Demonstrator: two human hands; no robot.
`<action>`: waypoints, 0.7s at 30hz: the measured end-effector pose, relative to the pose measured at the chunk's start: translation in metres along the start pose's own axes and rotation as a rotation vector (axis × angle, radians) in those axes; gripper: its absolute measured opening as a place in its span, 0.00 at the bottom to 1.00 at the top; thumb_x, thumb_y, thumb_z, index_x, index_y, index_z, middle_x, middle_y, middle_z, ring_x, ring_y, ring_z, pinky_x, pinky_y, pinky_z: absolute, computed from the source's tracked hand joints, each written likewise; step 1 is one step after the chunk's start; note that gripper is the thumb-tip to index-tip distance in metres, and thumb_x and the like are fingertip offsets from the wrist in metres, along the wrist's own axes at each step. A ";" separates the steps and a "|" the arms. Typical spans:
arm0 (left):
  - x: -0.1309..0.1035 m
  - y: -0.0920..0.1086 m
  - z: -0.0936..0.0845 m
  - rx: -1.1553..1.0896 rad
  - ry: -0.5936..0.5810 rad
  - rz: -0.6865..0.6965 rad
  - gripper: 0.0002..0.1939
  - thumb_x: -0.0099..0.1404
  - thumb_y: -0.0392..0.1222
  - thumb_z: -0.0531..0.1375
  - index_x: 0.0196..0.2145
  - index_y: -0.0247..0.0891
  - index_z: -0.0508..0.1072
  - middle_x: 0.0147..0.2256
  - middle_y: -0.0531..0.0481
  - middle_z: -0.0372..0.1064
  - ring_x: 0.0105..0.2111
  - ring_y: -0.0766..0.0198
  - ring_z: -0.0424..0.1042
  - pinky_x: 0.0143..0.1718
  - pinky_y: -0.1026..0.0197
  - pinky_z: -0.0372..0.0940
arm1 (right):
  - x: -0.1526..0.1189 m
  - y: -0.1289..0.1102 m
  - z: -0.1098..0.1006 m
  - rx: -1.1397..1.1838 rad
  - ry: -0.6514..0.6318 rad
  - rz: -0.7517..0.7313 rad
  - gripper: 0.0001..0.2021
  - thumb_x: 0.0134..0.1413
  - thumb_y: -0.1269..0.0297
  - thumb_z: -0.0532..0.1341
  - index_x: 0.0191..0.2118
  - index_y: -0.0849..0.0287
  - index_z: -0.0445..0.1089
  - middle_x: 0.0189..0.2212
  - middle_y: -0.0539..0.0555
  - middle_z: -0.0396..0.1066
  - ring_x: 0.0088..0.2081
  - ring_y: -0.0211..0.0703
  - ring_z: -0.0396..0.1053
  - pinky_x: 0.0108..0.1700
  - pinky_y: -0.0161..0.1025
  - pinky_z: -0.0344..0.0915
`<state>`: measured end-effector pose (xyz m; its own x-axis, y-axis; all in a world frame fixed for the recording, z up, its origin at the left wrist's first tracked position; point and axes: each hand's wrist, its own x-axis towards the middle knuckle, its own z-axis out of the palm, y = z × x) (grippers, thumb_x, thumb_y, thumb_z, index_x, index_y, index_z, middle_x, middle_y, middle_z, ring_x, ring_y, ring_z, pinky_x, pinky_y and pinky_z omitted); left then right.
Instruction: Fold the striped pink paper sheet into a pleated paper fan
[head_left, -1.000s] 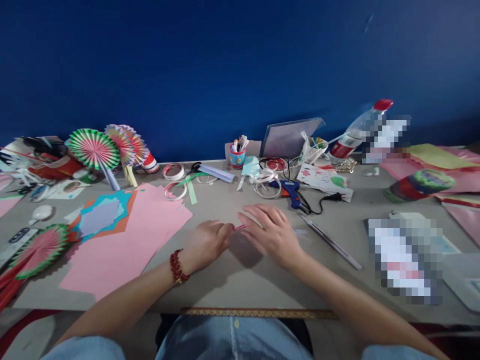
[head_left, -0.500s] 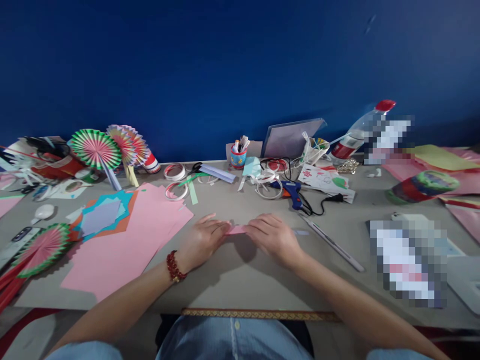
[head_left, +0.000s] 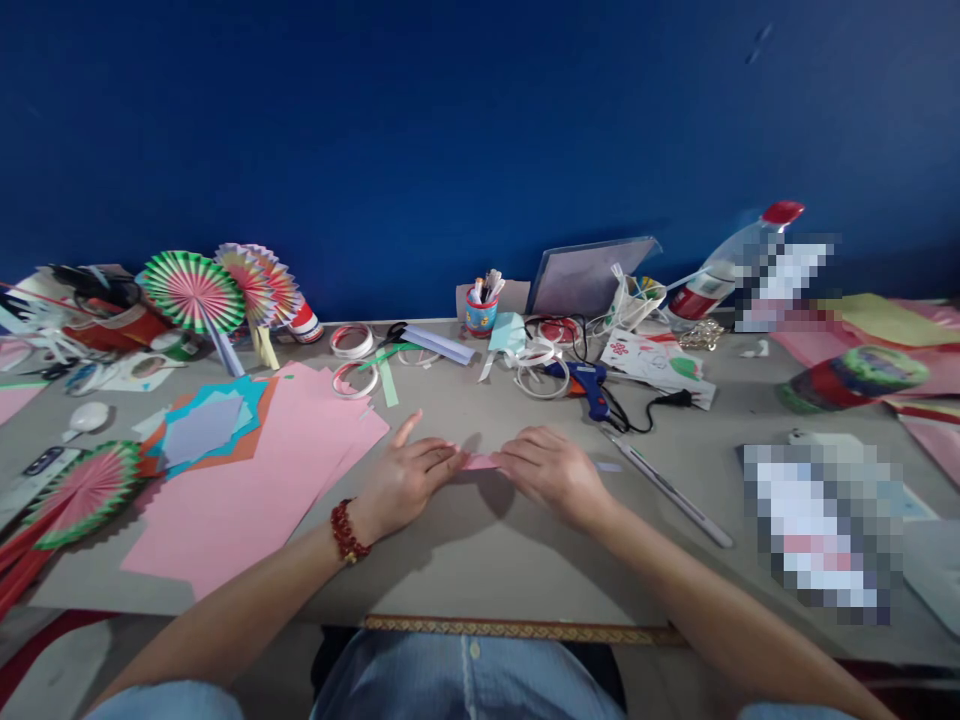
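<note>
A narrow pink paper strip spans the gap between my two hands, low over the table's middle. Its left end is pinched by my left hand, whose index finger is lifted; a red beaded bracelet circles that wrist. At the strip's other end, the fingers of my right hand close over the paper. Both ends are hidden under the fingers, so I cannot tell how it is folded. A small pale purple paper scrap lies just right of my right hand.
Pink paper sheets lie to the left, near folded paper fans. A utility knife rests on the right. Behind my hands are tape rolls, a pen cup and a blue glue gun. A plastic bottle leans at back right.
My left index finger has risen away from the other fingers. Both hands still hold the pink strip in nearly the same place; the view has shifted slightly.
</note>
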<state>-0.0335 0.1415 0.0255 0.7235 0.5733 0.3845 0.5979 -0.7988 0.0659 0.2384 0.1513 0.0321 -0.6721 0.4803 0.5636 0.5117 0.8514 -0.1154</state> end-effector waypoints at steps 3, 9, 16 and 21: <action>0.003 0.001 -0.002 -0.029 0.014 -0.002 0.18 0.74 0.32 0.53 0.57 0.42 0.71 0.48 0.47 0.78 0.52 0.60 0.74 0.70 0.35 0.36 | 0.000 -0.001 -0.002 0.006 -0.001 -0.003 0.09 0.68 0.69 0.57 0.40 0.60 0.75 0.35 0.56 0.77 0.38 0.44 0.70 0.43 0.41 0.65; 0.014 0.015 -0.010 0.069 0.017 -0.063 0.16 0.73 0.35 0.56 0.56 0.40 0.72 0.48 0.46 0.78 0.54 0.54 0.73 0.69 0.30 0.37 | 0.003 -0.003 -0.002 -0.018 0.011 -0.008 0.10 0.68 0.69 0.56 0.39 0.60 0.75 0.34 0.56 0.77 0.37 0.44 0.70 0.41 0.41 0.65; 0.020 0.021 -0.007 -0.029 0.010 -0.068 0.13 0.73 0.31 0.53 0.49 0.40 0.75 0.42 0.48 0.80 0.53 0.58 0.73 0.69 0.31 0.37 | 0.004 -0.006 0.001 0.010 0.004 -0.005 0.10 0.68 0.70 0.55 0.38 0.60 0.74 0.34 0.56 0.77 0.36 0.44 0.69 0.41 0.41 0.65; 0.024 0.024 -0.006 -0.028 -0.018 -0.057 0.13 0.74 0.33 0.53 0.51 0.39 0.73 0.46 0.46 0.79 0.53 0.57 0.74 0.69 0.30 0.35 | 0.003 -0.006 0.002 0.030 0.007 0.028 0.10 0.69 0.69 0.55 0.39 0.59 0.75 0.34 0.56 0.77 0.37 0.43 0.70 0.42 0.40 0.65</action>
<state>-0.0039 0.1353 0.0417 0.6952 0.6208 0.3624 0.6283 -0.7697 0.1132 0.2320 0.1482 0.0331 -0.6543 0.5025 0.5651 0.5136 0.8438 -0.1558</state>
